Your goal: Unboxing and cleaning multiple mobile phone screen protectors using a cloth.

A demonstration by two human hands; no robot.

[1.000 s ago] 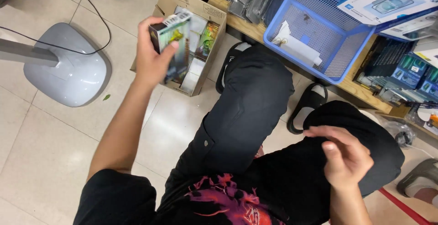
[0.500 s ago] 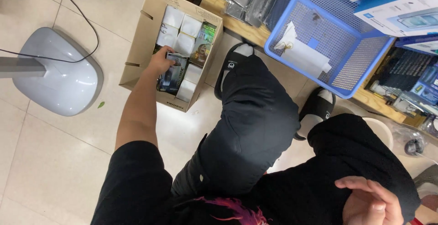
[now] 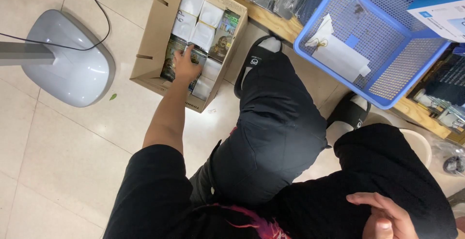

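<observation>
Apparently left hand (image 3: 185, 64) atop boxed packets (image 3: 180, 60)

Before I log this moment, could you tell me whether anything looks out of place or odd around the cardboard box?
Only a small green leaf lying loose on the floor tiles beside the grey stand base. The packs in the cardboard box stand in tidy rows where the left hand reaches in.

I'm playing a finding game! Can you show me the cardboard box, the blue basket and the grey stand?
cardboard box (image 3: 156, 40), head view, on its left wall.
blue basket (image 3: 411, 69), head view, on its mesh wall.
grey stand (image 3: 72, 69), head view, on its rounded base.
</observation>
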